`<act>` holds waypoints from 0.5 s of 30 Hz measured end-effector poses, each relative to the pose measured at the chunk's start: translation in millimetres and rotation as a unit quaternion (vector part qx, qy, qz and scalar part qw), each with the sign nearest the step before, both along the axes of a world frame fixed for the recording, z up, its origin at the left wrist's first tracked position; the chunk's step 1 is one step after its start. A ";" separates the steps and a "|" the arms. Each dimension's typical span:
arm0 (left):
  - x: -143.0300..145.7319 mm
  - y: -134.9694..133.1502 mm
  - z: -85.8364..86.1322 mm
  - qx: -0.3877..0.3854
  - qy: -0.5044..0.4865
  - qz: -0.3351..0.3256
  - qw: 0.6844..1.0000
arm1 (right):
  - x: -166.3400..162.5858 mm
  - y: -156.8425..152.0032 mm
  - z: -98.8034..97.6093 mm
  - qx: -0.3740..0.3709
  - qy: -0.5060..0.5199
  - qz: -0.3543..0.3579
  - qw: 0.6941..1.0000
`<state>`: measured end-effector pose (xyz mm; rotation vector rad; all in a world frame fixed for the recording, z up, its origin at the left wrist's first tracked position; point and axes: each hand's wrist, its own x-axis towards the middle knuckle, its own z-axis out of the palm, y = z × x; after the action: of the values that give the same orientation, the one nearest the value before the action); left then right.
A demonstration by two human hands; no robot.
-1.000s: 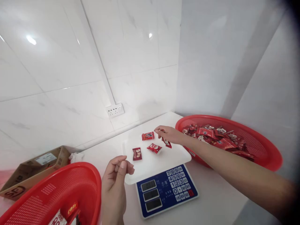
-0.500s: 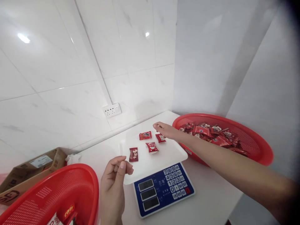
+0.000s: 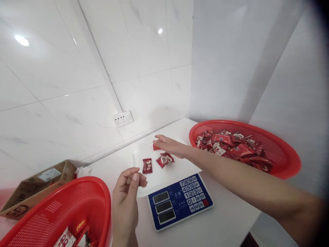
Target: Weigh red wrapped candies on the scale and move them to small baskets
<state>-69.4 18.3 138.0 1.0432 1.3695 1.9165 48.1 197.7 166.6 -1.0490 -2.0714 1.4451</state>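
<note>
Through the head camera I see the right hand (image 3: 171, 148) stretched out across the white tray (image 3: 167, 176) of a scale (image 3: 180, 202). Its fingers are flat and spread, gripping nothing. The fingertips lie over a red sweet (image 3: 155, 147) at the far side of the tray. That sweet is mostly hidden, and I cannot tell whether the fingers press on it. Just beside the palm a second sweet (image 3: 165, 159) lies on the tray. A dark sweet (image 3: 147, 165) sits a little to its left, apart from the hand.

The left hand (image 3: 128, 193) hovers upright near the tray's front corner, thumb closed against the forefinger (I make out nothing pinched between them, though the view there is poor).

Beyond the right forearm stands a red basket (image 3: 280, 152) heaped with wrapped sweets (image 3: 231, 145). A second red basket (image 3: 51, 209) sits just left of the left hand, with a few packets (image 3: 77, 230) in it. A cardboard box (image 3: 38, 181) lies at the far left by the wall, and a socket (image 3: 122, 118) is set in the tiles.
</note>
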 end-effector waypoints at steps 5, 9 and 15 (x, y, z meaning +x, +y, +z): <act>-0.5 -1.3 2.6 0.006 0.005 0.004 1.000 | 8.6 -1.0 -6.0 0.070 0.004 -0.008 0.997; 0.6 -2.3 5.8 0.026 0.003 0.017 1.000 | 37.1 -10.9 -19.8 0.145 0.012 -0.033 0.989; 2.9 3.0 3.5 0.030 0.009 0.031 0.999 | 100.0 -50.2 -69.4 0.289 0.020 -0.166 0.943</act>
<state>-66.5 21.3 141.5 1.0614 1.3765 2.0097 148.2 147.5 97.1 -1.0346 -1.9785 0.6264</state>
